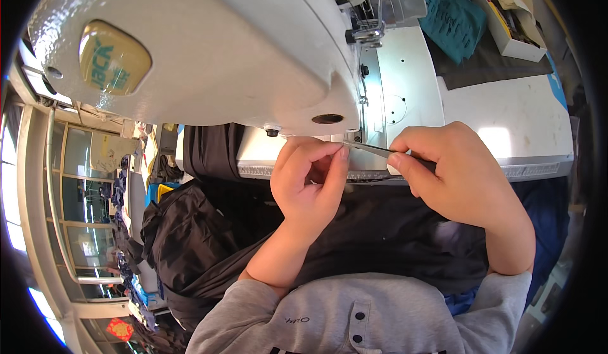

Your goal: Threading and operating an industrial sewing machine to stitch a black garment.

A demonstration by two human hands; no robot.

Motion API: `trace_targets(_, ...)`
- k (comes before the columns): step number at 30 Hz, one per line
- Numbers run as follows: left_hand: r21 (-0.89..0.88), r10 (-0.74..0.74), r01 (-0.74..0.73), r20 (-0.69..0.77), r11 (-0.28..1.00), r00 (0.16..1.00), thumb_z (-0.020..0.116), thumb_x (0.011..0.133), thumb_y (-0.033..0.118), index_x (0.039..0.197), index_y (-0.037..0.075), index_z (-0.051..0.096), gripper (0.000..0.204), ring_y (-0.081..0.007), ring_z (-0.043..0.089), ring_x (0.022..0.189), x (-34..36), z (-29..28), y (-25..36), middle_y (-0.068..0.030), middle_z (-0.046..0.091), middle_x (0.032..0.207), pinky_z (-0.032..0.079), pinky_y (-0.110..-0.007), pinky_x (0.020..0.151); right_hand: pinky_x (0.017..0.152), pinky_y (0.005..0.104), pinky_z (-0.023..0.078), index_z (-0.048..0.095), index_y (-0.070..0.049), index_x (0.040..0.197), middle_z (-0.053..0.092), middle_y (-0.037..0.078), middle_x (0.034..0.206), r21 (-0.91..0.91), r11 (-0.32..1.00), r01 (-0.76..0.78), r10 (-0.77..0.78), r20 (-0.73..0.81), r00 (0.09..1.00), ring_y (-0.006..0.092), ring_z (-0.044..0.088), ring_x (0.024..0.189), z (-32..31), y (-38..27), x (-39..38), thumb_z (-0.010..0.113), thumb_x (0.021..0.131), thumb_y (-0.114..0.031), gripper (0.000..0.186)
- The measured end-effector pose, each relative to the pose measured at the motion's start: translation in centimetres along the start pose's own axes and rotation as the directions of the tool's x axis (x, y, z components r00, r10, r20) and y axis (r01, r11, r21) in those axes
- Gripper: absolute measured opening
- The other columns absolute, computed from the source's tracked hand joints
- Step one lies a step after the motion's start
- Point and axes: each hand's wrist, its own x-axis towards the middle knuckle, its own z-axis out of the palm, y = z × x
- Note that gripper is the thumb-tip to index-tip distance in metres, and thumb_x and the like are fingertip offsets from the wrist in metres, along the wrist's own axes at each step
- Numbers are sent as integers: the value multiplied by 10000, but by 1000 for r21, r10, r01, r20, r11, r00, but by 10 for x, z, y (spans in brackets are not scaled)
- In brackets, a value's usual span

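My right hand (453, 175) grips a pair of slim metal tweezers (375, 150), their tip pointing left. The tip meets the pinched thumb and forefinger of my left hand (304, 183), which is closed; whatever lies between those fingertips is too small to make out. Both hands are over the front edge of a white sewing machine bed (411, 110), just below the needle area. The large white sewing machine head (228, 50) looms above my left hand and covers part of the bed.
Black fabric (190, 227) spreads over my lap and hangs at the left, with a folded strip (212, 151) on the bed. At the back right are teal cloth (453, 21) and an open white box (513, 40) of small items. Windows (88, 195) line the left.
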Motion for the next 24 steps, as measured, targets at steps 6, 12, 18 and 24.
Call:
trace_targets(6,8,8,-8,-16,1000,1000,691,740,-46,802,0,617,107,-52,506,541,-1,0,1,-36,546,738,397,-175,450,544,393,421,621,-21,755,559,140,596,-8,989,-147,146,181,972,330,552,575,-12,-9,6,560,813,-154,157)
trace_targets(12,63,26,-27,8,998,1000,693,727,-57,796,4,620,117,-47,490,524,-2,-1,0,-33,546,717,379,-171,445,577,404,430,628,-21,762,575,140,624,-40,988,-149,154,184,971,333,563,612,-12,-9,7,546,821,-181,189)
trace_targets(18,54,43,-43,3,998,999,695,722,-58,788,5,620,118,-44,483,518,0,0,3,-30,544,711,372,-171,443,581,406,432,630,-21,761,582,141,632,-55,988,-147,154,174,973,334,568,622,-12,-12,7,549,820,-182,189)
trace_targets(24,48,36,-36,-9,998,999,699,720,-54,785,4,619,118,-42,479,513,0,0,1,-31,541,709,369,-169,438,572,408,428,628,-19,761,578,144,627,-58,991,-120,127,160,979,337,564,615,-9,-9,8,547,819,-180,189)
